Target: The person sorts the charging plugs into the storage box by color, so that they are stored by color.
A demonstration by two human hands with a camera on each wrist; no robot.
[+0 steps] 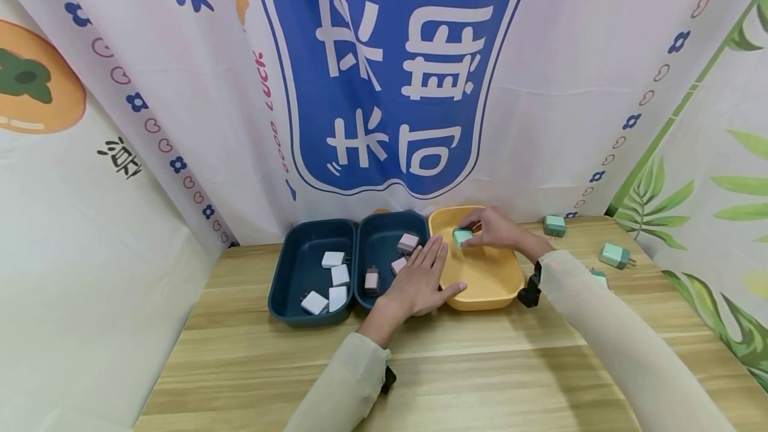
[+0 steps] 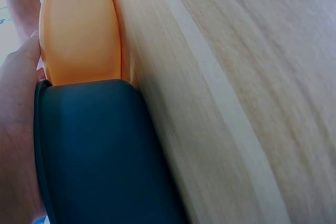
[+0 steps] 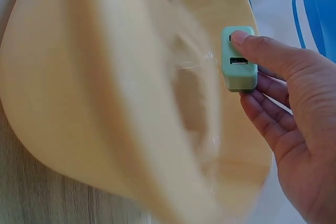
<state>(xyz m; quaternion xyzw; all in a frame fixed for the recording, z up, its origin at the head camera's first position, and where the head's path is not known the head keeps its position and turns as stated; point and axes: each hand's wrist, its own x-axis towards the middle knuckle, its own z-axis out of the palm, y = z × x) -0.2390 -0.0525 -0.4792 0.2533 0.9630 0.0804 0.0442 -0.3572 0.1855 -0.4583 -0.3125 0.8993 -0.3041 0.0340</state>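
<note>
My right hand (image 1: 495,229) pinches a mint-green charger plug (image 1: 463,237) between thumb and fingers, above the yellow bin (image 1: 483,275). In the right wrist view the charger (image 3: 239,59) shows its USB ports, with the thumb (image 3: 262,48) on that face. My left hand (image 1: 417,282) lies with fingers straight across the adjoining rims of the middle dark blue bin (image 1: 378,239) and the yellow one. Pink chargers (image 1: 372,280) sit in the middle bin, partly hidden by that hand.
A second dark blue bin (image 1: 300,245) on the left holds several white chargers (image 1: 340,275). More green chargers (image 1: 615,255) lie on the wooden table (image 1: 270,372) to the right, one partly behind the right sleeve. A printed curtain (image 1: 570,85) hangs directly behind the bins.
</note>
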